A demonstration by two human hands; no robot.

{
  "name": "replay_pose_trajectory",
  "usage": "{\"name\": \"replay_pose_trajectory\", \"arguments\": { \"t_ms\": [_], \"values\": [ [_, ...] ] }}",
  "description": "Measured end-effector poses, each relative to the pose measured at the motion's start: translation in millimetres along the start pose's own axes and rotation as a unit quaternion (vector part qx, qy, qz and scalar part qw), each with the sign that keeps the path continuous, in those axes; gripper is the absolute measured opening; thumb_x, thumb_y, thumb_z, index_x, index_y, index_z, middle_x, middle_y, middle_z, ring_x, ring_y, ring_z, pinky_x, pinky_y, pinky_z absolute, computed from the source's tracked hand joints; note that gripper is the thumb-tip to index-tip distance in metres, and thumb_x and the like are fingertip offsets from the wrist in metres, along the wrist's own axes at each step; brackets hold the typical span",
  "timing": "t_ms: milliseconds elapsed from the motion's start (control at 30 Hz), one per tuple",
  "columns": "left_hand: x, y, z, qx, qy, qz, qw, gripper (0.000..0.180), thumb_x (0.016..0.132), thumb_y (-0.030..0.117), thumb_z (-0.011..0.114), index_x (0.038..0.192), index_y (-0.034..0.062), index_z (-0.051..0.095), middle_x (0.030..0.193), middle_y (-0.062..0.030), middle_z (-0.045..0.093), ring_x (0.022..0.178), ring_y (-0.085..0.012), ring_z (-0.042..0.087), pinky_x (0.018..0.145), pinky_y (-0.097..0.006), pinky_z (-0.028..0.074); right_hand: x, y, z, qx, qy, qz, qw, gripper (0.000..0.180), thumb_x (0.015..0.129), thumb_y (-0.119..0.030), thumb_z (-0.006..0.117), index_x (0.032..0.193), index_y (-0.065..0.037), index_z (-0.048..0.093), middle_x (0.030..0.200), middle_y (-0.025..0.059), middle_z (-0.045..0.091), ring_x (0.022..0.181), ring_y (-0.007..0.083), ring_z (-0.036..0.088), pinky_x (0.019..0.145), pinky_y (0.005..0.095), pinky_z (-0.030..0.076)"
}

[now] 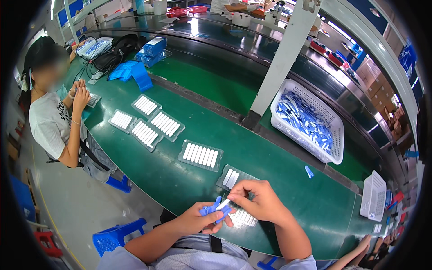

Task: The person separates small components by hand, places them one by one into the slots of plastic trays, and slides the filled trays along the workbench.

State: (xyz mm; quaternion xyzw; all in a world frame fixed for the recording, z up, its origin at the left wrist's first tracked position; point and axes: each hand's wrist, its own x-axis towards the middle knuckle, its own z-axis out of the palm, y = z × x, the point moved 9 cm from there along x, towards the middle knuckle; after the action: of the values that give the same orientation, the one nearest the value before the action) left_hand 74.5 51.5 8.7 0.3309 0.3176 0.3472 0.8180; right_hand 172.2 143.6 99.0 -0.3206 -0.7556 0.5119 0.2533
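The right hand pinches one white stick above the left hand, whose fingers curl around blue pieces too overlapped to count. Five filled clear trays lie toward a co-worker; two more sit partly hidden by the hands.

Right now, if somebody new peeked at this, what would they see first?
Probably the big white basket heaped with blue-and-white pieces, right of the pale post. Next, at the bottom middle, the left hand holds blue pieces and the right hand pinches a white stick. Clear trays of white sticks spread up and left across the green table.
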Motion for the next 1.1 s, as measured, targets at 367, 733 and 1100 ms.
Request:
{"name": "replay_pose_trajectory", "arguments": {
  "t_ms": [367, 733, 1100],
  "values": [
    [-2.9, -3.8, -7.2, -0.12, -0.024, -0.004, 0.993, 0.041, 0.105, 0.03, 0.056, 0.13, -0.0027, 0.058, 0.104, -0.0124, 0.067, 0.064, -0.0071, 0.051, 0.046, -0.02, 0.034, -11.4, -7.0, -3.5, 0.108, -0.134, 0.02, 0.985, 0.01, 0.087, -0.002, 0.074, 0.096, 0.001, 0.077, 0.085, 0.0114, 0.077, 0.074, 0.0155, 0.073, 0.067, 0.0284, 0.057],
    [3.0, 1.5, -14.3, -0.057, 0.028, 0.001, 0.998, 0.039, 0.107, 0.028, 0.054, 0.125, -0.0055, 0.062, 0.088, -0.012, 0.067, 0.056, -0.007, 0.046, 0.047, -0.023, 0.033, -20.7, -46.9, -25.6, -0.148, 0.038, -0.042, 0.987, 0.014, 0.076, -0.002, 0.076, 0.089, -0.004, 0.078, 0.081, 0.011, 0.075, 0.073, 0.0253, 0.073, 0.066, 0.0326, 0.057],
    [0.4, 1.7, -9.6, -0.103, -0.01, -0.007, 0.995, 0.042, 0.106, 0.027, 0.055, 0.136, -0.0027, 0.054, 0.114, -0.0196, 0.068, 0.066, -0.0099, 0.055, 0.05, -0.022, 0.036, -23.3, -43.5, -3.0, -0.255, 0.012, -0.082, 0.964, 0.015, 0.084, -0.006, 0.068, 0.098, -0.001, 0.072, 0.096, 0.0147, 0.075, 0.089, 0.0318, 0.072, 0.077, 0.0424, 0.057]
  ]
}}
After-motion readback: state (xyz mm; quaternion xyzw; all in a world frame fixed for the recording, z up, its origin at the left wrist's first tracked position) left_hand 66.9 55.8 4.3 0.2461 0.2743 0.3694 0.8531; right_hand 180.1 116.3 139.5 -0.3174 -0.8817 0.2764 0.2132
